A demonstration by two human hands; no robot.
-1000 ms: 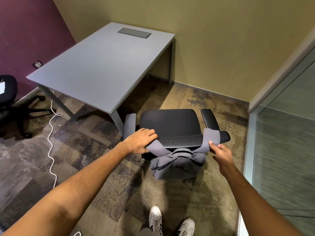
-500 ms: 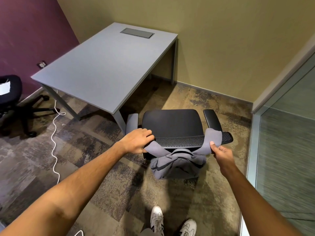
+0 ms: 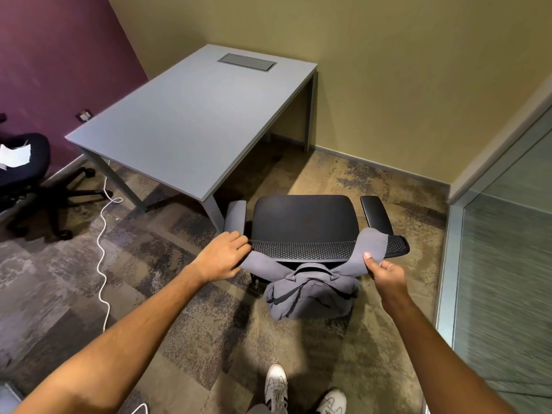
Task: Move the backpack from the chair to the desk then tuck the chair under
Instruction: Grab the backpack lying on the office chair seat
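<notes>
A grey backpack (image 3: pixel 310 294) hangs behind the backrest of a black office chair (image 3: pixel 304 219), its two straps looped over the mesh top edge. My left hand (image 3: pixel 222 256) grips the left strap at the backrest's left end. My right hand (image 3: pixel 385 271) pinches the right strap near the backrest's right end. The chair stands just off the near right corner of the grey desk (image 3: pixel 191 121), facing away from me, seat bare.
A second black chair (image 3: pixel 24 171) with papers on it stands at the far left. A white cable (image 3: pixel 103 252) trails across the carpet. A glass partition (image 3: pixel 501 279) runs along the right. My shoes (image 3: pixel 301 392) are behind the chair.
The view has shifted a little, so the desk and chair sit further right in frame. Both hands keep their hold on the straps; the backpack hangs as before.
</notes>
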